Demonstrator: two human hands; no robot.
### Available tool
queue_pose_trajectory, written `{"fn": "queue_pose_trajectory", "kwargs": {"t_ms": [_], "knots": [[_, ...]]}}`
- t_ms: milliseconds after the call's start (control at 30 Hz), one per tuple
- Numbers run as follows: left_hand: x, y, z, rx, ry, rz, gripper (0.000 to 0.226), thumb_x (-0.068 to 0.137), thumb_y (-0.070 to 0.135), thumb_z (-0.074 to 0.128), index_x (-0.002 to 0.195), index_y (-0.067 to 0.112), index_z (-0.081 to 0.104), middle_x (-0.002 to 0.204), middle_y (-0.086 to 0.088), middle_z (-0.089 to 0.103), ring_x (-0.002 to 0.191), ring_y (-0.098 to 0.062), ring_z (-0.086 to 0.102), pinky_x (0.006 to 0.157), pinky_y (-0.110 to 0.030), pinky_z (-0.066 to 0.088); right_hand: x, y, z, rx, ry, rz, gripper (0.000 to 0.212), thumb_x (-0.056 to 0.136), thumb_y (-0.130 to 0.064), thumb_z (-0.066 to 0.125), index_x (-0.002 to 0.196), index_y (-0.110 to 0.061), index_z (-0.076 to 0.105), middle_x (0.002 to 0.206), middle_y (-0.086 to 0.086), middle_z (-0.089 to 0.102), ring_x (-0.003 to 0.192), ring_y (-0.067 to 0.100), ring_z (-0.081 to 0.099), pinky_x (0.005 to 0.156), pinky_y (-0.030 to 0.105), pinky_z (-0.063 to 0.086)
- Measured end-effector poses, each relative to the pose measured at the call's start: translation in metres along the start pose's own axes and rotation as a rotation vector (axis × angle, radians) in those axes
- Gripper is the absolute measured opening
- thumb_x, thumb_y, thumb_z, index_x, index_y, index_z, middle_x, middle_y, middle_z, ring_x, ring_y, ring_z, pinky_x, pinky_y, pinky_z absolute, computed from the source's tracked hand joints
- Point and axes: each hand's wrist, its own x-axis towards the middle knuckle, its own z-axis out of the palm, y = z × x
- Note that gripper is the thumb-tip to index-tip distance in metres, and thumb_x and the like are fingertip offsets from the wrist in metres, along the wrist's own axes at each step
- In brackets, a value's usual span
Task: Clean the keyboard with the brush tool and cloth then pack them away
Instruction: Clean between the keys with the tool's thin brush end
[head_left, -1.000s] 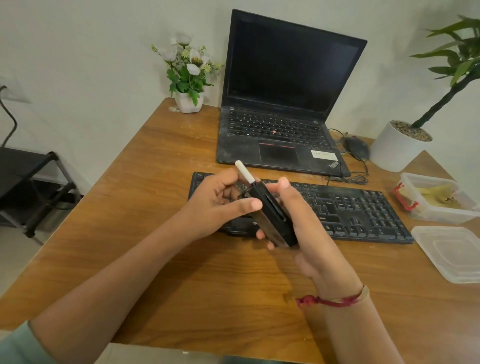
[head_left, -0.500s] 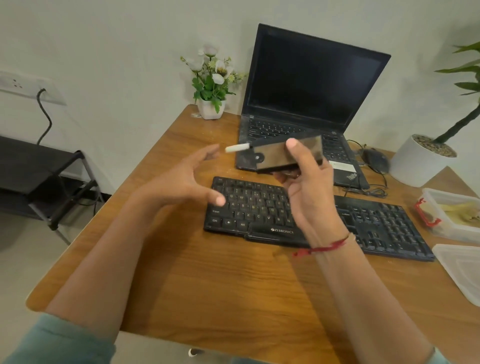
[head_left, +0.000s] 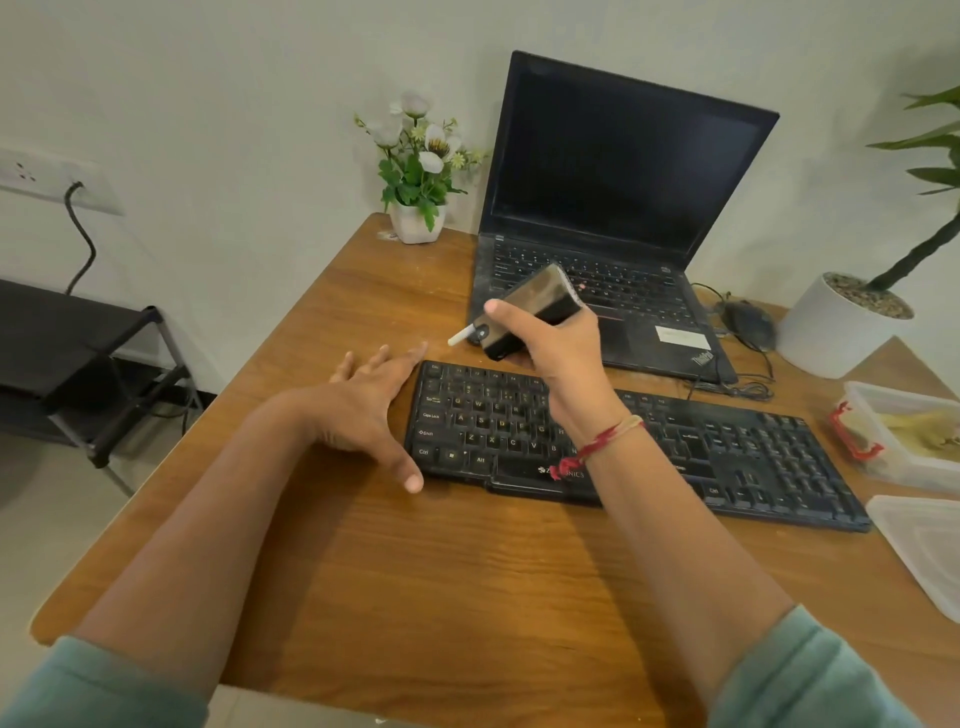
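tool: black rectangular plastic brush tool (head_left: 540, 306) with white nib; probably light, stiff, glossy-slick, so best gripped across its long sides.
right hand (head_left: 558, 353): fingers curled round it, above the 11 o'clock corner of the black keyboard (head_left: 727, 452).
left hand (head_left: 363, 410): fingers spread, just beside the keyboard's 9 o'clock edge.

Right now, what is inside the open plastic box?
A yellowish thing, maybe the cloth, lies in the plastic box; a red piece sits at its left wall. The picture edge cuts off the rest.
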Motion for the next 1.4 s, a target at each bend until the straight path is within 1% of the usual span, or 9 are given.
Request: {"fn": "queue_pose_trajectory", "kwargs": {"t_ms": [133, 233, 333, 533, 767, 967, 1167, 1300, 1400], "knots": [[0.005, -0.004, 0.002, 0.04, 0.018, 0.033, 0.167, 0.007, 0.091, 0.058, 0.144, 0.039, -0.022, 0.157, 0.001, -0.019, 0.12, -0.001, -0.028, 0.1, -0.032, -0.024, 0.014, 0.006, 0.01, -0.083, 0.026, -0.002, 0.05, 0.069, -0.021, 0.084, 0.112, -0.012, 0.06, 0.105, 0.005, 0.068, 0.097, 0.017, 0.066, 0.072, 0.026, 0.058], [0.011, -0.007, 0.004, 0.071, 0.037, 0.062, 0.161, 0.015, 0.092, 0.059, 0.146, 0.036, -0.017, 0.159, 0.003, -0.011, 0.132, -0.003, -0.028, 0.108, -0.04, -0.026, 0.018, 0.011, 0.019, -0.194, -0.027, -0.031, 0.036, 0.069, -0.023, 0.084, 0.094, -0.023, 0.059, 0.1, 0.004, 0.067, 0.096, 0.019, 0.066, 0.081, 0.039, 0.059], [0.012, -0.009, 0.005, 0.08, 0.039, 0.062, 0.159, 0.017, 0.092, 0.058, 0.146, 0.035, -0.014, 0.159, 0.004, -0.008, 0.139, -0.009, -0.025, 0.11, -0.043, -0.025, 0.019, 0.015, 0.024, -0.23, -0.044, -0.072, 0.031, 0.069, -0.024, 0.084, 0.083, -0.028, 0.057, 0.095, 0.003, 0.068, 0.094, 0.019, 0.067, 0.081, 0.042, 0.059], [0.013, -0.011, 0.007, 0.092, 0.044, 0.067, 0.161, 0.015, 0.094, 0.055, 0.147, 0.033, -0.015, 0.158, 0.006, -0.01, 0.14, -0.008, -0.023, 0.11, -0.042, -0.025, 0.021, 0.021, 0.016, -0.221, -0.036, -0.038, 0.029, 0.07, -0.021, 0.083, 0.083, -0.026, 0.058, 0.096, 0.006, 0.069, 0.093, 0.02, 0.068, 0.08, 0.043, 0.059], [0.013, -0.009, 0.006, 0.074, 0.043, 0.046, 0.162, 0.016, 0.091, 0.058, 0.145, 0.033, -0.021, 0.158, 0.004, -0.015, 0.132, -0.001, -0.026, 0.109, -0.039, -0.026, 0.022, 0.018, 0.016, -0.156, -0.089, 0.038, 0.027, 0.073, -0.018, 0.082, 0.088, -0.02, 0.059, 0.099, 0.009, 0.07, 0.09, 0.018, 0.07, 0.07, 0.031, 0.06], [0.016, -0.012, 0.008, 0.057, 0.061, 0.057, 0.149, 0.028, 0.082, 0.066, 0.147, 0.035, -0.011, 0.158, 0.006, -0.009, 0.139, -0.006, -0.022, 0.11, -0.04, -0.026, 0.028, 0.016, 0.007, -0.199, -0.114, 0.061, 0.029, 0.073, -0.017, 0.082, 0.09, -0.02, 0.059, 0.099, 0.007, 0.069, 0.089, 0.017, 0.069, 0.072, 0.031, 0.06], [0.018, -0.014, 0.009, 0.058, 0.081, 0.063, 0.152, 0.023, 0.089, 0.063, 0.147, 0.034, -0.006, 0.159, 0.007, -0.005, 0.142, -0.009, -0.019, 0.112, -0.044, -0.023, 0.031, 0.01, -0.012, -0.225, -0.121, 0.074, 0.027, 0.073, -0.014, 0.081, 0.092, -0.015, 0.062, 0.095, 0.008, 0.07, 0.082, 0.014, 0.07, 0.061, 0.026, 0.059], [0.018, -0.013, 0.01, 0.065, 0.08, 0.053, 0.154, 0.02, 0.09, 0.062, 0.147, 0.034, -0.007, 0.159, 0.007, -0.005, 0.142, -0.009, -0.018, 0.111, -0.043, -0.023, 0.034, 0.006, -0.026, -0.268, -0.114, 0.064, 0.035, 0.072, -0.014, 0.083, 0.101, -0.01, 0.063, 0.098, 0.009, 0.069, 0.087, 0.018, 0.07, 0.067, 0.032, 0.06], [0.019, -0.014, 0.01, 0.06, 0.082, 0.051, 0.152, 0.023, 0.087, 0.064, 0.147, 0.035, -0.007, 0.158, 0.007, -0.005, 0.142, -0.008, -0.018, 0.111, -0.042, -0.023, 0.036, 0.004, -0.038, -0.312, -0.098, 0.055, 0.032, 0.071, -0.016, 0.083, 0.095, -0.014, 0.062, 0.098, 0.008, 0.069, 0.09, 0.019, 0.069, 0.072, 0.034, 0.06]]}}
